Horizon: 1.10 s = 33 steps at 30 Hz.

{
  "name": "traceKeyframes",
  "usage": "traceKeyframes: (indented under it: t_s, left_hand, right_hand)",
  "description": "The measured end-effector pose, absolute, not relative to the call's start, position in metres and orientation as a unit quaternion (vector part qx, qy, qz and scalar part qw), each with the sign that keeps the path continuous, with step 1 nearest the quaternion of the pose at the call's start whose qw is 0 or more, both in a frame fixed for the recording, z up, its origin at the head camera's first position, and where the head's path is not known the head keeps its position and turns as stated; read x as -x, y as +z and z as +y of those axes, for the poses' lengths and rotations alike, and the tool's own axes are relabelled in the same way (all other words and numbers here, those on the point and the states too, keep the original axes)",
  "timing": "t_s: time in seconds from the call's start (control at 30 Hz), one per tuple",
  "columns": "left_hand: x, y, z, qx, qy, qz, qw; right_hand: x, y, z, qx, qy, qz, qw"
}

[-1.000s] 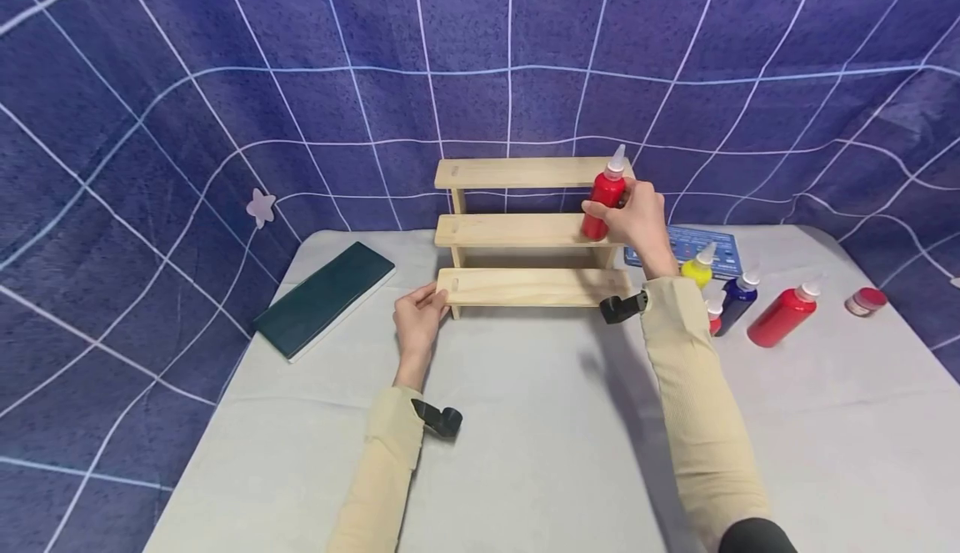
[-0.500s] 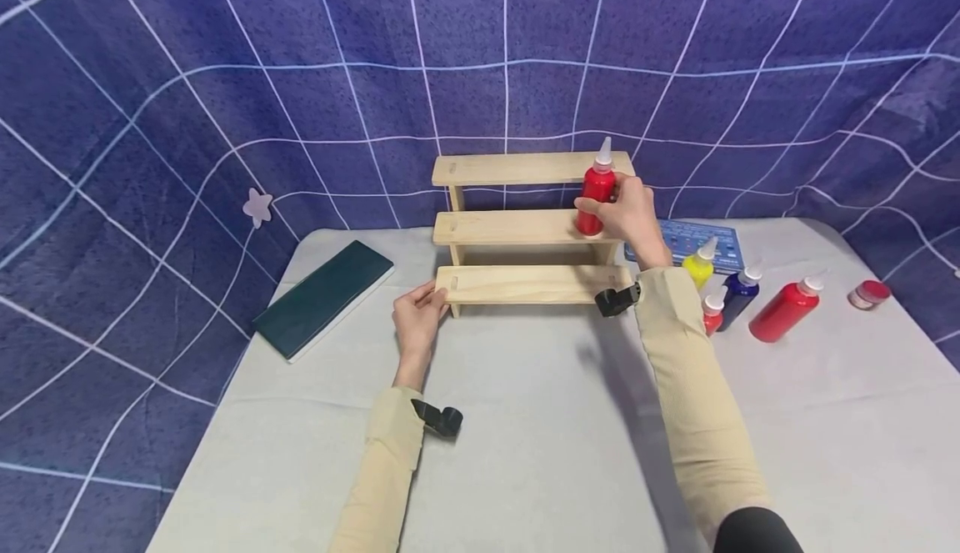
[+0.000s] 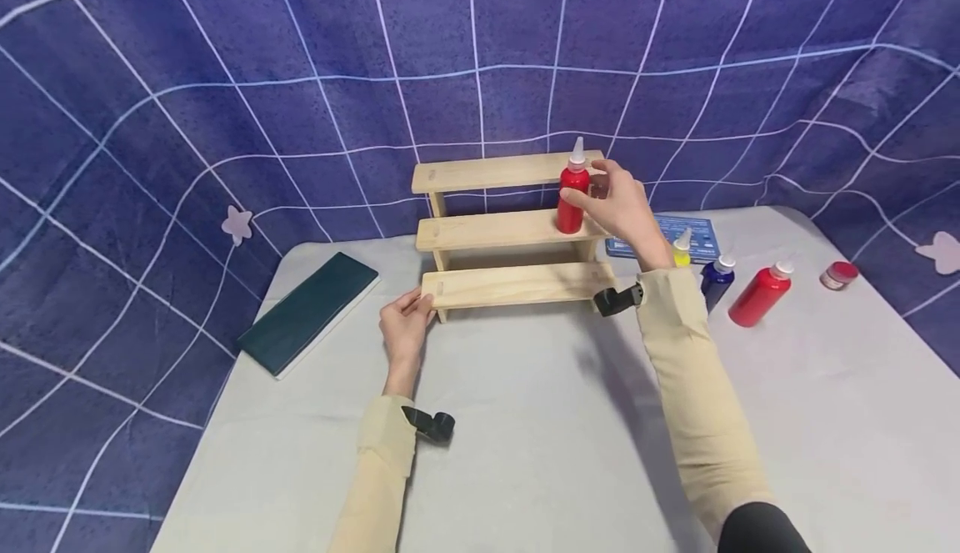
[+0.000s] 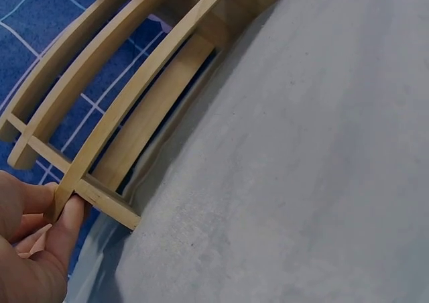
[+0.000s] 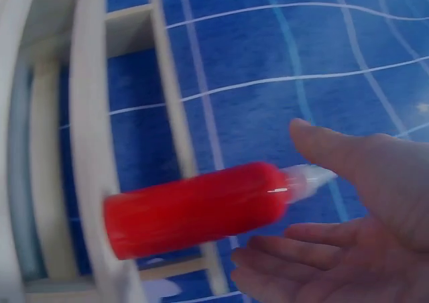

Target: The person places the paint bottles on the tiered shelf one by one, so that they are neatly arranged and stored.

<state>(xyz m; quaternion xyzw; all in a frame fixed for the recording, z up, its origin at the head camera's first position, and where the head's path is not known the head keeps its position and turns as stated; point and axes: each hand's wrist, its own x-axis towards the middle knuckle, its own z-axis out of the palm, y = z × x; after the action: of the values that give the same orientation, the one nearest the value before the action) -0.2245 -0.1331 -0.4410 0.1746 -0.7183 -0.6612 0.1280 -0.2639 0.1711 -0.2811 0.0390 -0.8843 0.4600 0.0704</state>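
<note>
A three-tier wooden display stand [image 3: 517, 284] stands on the table near the cloth backdrop. On the right end of its middle tier, a red squeeze bottle [image 3: 573, 198] with a clear pointed nozzle stands upright. My right hand [image 3: 626, 209] is beside this bottle, thumb and fingers spread; the right wrist view shows the hand [image 5: 395, 206] apart from the bottle [image 5: 201, 209]. With thumb and fingers, my left hand [image 3: 405, 329] pinches the left end of the lowest tier, as the left wrist view also shows at the shelf corner [image 4: 67, 186].
Right of the stand are a blue printed box [image 3: 697, 232], a partly hidden yellow bottle [image 3: 682, 254], a dark blue bottle [image 3: 716, 282], another red bottle [image 3: 761, 294] and a small red-lidded jar [image 3: 838, 275]. A dark green flat box or book [image 3: 311, 311] lies at left.
The red bottle has shifted slightly left along the middle tier, and my right hand has let go of it. My left hand keeps its hold. The head view has turned a little right.
</note>
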Motion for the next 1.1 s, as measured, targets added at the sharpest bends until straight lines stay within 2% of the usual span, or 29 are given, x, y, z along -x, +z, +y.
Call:
traceKeyframes:
  t_s: [0.4, 0.73, 1.1]
  left_hand:
    - [0.221, -0.439, -0.133, -0.177, -0.665, -0.712, 0.139]
    - [0.222, -0.439, -0.131, -0.172, -0.669, -0.711, 0.129]
    - [0.224, -0.441, -0.13, -0.17, -0.674, -0.707, 0.131]
  right_hand:
    - [0.218, -0.257, 0.192, -0.037, 0.495, -0.859, 0.129]
    - [0.187, -0.263, 0.233, -0.008, 0.532, -0.82, 0.212]
    - [0.168, -0.282, 0.281, 0.087, 0.558, -0.783, 0.261]
